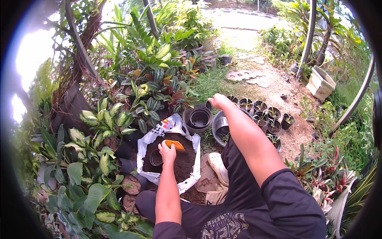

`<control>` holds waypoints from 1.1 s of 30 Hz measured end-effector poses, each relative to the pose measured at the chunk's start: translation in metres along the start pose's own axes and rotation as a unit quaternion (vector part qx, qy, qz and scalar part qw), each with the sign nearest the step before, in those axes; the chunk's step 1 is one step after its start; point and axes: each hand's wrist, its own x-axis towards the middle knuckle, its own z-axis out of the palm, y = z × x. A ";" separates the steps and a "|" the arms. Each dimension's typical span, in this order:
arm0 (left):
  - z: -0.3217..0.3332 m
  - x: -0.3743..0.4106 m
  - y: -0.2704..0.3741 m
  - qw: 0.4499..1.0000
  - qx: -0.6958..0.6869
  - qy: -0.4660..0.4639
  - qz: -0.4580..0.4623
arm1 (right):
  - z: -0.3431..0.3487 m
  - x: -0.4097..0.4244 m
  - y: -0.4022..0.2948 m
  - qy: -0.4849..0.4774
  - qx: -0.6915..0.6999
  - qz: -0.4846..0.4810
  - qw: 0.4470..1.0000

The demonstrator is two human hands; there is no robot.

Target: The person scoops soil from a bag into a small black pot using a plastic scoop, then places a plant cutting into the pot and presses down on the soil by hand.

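Observation:
My left hand [167, 153] grips an orange plastic piece [176, 145], perhaps a scoop, over dark potting soil [180, 167]. The soil fills an open white plastic sack [195, 162] with printing on it. Just left of that hand, a small black plastic pot [155, 157] leans in the soil. My right hand [219, 101] reaches forward, its fingers closed on the dark edge of a black plastic piece [208, 105], apparently a pot. Below it stands a larger grey-black pot [187, 118] with smaller black pots [199, 118] nested inside.
Beside my right forearm sits a round tub [215, 134] with a black pot and seedlings in it. Several potted seedlings [273, 127] cluster further right. Leafy plants [98, 191] crowd the left. A pale planter box [320, 82] lies tilted at the back right.

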 end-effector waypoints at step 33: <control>0.050 0.050 0.140 0.890 0.273 -0.213 0.296 | 0.109 0.013 0.275 -0.056 0.063 -0.020 0.996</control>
